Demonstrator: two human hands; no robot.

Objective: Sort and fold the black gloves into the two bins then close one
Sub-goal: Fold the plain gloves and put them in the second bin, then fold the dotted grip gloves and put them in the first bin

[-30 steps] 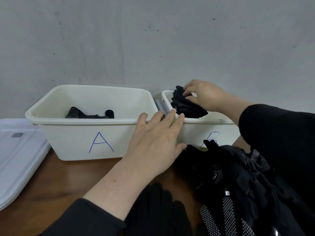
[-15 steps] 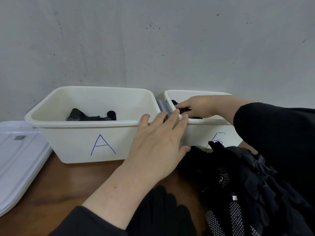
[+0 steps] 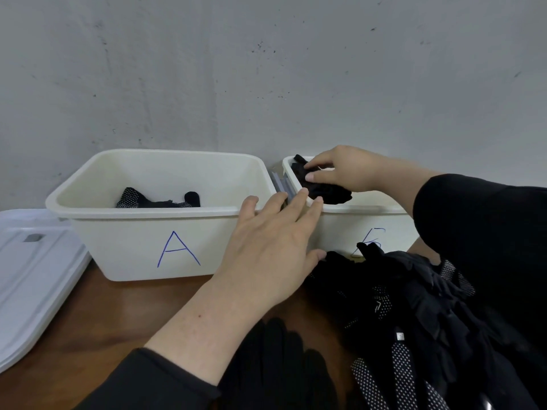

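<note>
Head view: two white bins sit side by side against the wall at mid-frame, bin A [image 3: 142, 247] left and the second bin [image 3: 355, 229] right, likely so each kind of glove has its own place. The right hand [image 3: 352, 170], upper right of centre, pinches a folded black glove [image 3: 319, 187] over the second bin's near left corner, seemingly tucking it in. The left hand [image 3: 272, 247], centre, lies flat with straight fingers on the two rims, probably steadying them. More gloves [image 3: 414, 315] heap at lower right; a lid [image 3: 32, 276] waits at left.
</note>
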